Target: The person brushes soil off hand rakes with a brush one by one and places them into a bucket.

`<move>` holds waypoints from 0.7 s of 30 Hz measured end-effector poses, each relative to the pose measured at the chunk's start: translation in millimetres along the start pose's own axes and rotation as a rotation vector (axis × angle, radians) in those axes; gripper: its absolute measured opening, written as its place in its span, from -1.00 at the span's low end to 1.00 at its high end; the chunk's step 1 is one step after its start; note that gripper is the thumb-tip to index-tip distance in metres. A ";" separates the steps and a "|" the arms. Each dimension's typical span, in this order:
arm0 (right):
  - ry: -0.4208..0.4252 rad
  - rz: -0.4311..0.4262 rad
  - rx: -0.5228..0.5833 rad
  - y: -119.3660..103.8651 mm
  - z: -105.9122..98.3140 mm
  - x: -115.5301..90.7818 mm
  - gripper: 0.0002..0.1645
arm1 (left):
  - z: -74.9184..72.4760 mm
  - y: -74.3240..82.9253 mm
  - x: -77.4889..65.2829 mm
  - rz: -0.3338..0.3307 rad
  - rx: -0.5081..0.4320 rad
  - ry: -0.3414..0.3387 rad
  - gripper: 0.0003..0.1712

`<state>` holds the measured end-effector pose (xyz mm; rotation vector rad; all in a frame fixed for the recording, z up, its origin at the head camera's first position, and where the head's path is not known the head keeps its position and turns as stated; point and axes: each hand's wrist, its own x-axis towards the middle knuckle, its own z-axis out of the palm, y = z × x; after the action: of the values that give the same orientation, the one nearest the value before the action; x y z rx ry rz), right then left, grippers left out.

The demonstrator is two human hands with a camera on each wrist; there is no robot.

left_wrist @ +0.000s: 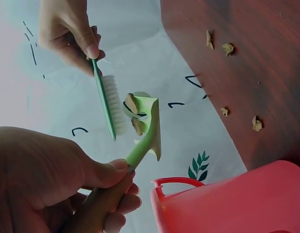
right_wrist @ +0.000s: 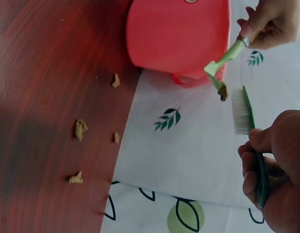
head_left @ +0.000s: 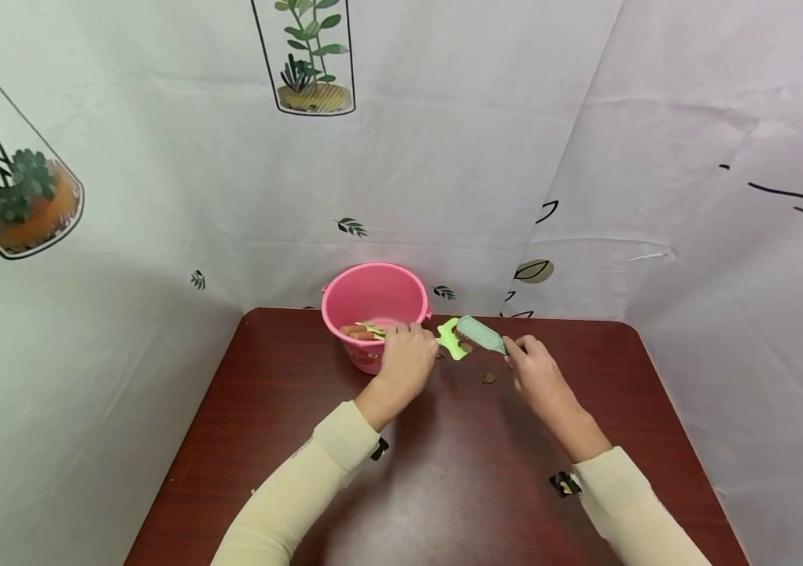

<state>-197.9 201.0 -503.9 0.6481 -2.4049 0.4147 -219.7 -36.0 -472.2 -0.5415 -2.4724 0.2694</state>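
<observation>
My left hand (head_left: 407, 360) grips the brown handle of a small light-green toy rake (left_wrist: 151, 127), its head held out to the right of the pink bucket (head_left: 337, 314). Small brown lumps (left_wrist: 133, 103) cling to the rake's head. In my right hand (head_left: 535, 376) is a green brush (right_wrist: 249, 109), pinched by its handle. White bristles (left_wrist: 112, 97) face the rake across a small gap in both wrist views; from the head, brush and rake nearly overlap. Both tools are raised above the table.
Several brown crumbs (right_wrist: 80, 129) lie on the dark red table (head_left: 443, 472) below the tools. Inside the bucket rest brown-handled tools (head_left: 362, 333) with green parts. A white printed cloth (head_left: 443, 173) hangs behind the table and along its sides.
</observation>
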 end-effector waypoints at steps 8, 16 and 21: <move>-0.056 0.030 -0.002 -12.4 5.9 2.5 -0.60 | -1.2 1.7 3.8 -0.002 -0.006 -0.053 -0.75; -0.128 0.086 -0.014 -15.1 8.7 1.7 -0.58 | -4.0 1.6 7.0 0.005 -0.024 -0.152 -0.77; -0.139 0.092 -0.039 -11.5 8.4 2.5 -0.56 | -2.8 0.2 5.9 -0.009 -0.027 -0.113 -0.77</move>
<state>-197.4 187.0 -507.3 0.5672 -2.5759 0.3711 -222.4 -33.0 -467.1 -0.5393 -2.5902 0.2703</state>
